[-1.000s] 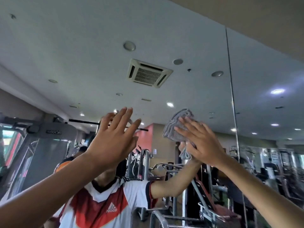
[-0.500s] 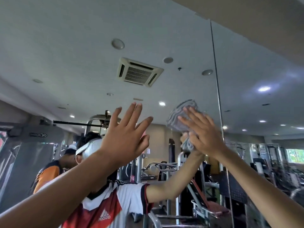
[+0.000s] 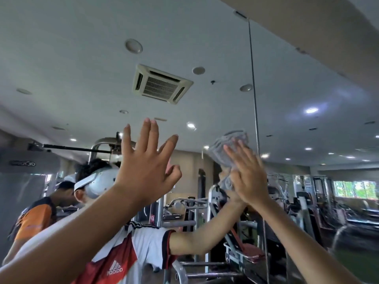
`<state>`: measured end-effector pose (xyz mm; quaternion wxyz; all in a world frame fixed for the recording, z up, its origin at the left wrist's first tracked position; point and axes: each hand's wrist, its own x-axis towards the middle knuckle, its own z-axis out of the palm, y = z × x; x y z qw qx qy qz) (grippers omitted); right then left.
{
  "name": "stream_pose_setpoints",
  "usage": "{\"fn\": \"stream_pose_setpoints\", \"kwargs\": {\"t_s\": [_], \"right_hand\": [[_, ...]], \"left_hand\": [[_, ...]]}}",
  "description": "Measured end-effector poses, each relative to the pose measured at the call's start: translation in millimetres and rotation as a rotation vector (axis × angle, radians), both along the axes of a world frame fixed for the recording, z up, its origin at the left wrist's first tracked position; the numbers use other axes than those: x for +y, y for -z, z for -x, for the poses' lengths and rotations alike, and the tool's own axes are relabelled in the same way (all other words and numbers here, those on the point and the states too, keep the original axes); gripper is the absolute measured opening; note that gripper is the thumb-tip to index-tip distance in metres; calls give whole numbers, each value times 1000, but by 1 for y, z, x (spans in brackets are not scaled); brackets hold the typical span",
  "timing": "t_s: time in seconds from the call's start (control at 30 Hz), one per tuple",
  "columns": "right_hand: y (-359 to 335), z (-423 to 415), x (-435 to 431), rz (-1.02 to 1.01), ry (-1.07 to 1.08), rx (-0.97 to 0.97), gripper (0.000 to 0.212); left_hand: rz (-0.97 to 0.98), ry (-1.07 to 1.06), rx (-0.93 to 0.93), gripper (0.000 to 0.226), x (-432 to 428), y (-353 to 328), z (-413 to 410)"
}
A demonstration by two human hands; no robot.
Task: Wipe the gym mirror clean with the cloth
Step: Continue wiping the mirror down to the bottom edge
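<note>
Pressing grey cloth (image 3: 226, 149) to mirror (image 3: 82, 58), right hand (image 3: 249, 177) lies flat.

Glossy glass mirror (image 3: 82, 58); soft, nubby grey fabric cloth (image 3: 227, 148).

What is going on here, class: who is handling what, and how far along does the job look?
A person is wiping a gym mirror, seen from their own head camera. The right hand presses a grey cloth against the glass with straight fingers, just left of the vertical seam between panels. The left hand is raised with fingers spread and holds nothing; whether it touches the glass is hard to tell. The wiping is mid-way, high on the mirror.
</note>
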<state>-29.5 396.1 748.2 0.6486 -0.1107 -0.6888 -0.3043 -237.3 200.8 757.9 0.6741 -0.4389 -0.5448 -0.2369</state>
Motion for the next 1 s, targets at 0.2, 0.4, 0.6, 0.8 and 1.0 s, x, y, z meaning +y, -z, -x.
{"fn": "stream_pose_setpoints", "kwargs": {"t_s": [0.2,0.4,0.6,0.8,1.0], "right_hand": [[-64,4,-3,434,-9,383,66],[62,-14,21,-58,124,-111,57],[-14,-18,29,331,53,277,57],[93,17,-12,102,98,27,58],[69,-7,14,269,66,241,55]], "left_hand": [[6,31,53,67,21,17,-14],[30,1,77,67,24,31,-15],[22,-7,87,66,25,33,-15],[16,30,104,62,22,41,-12],[35,32,108,63,21,49,-10]]}}
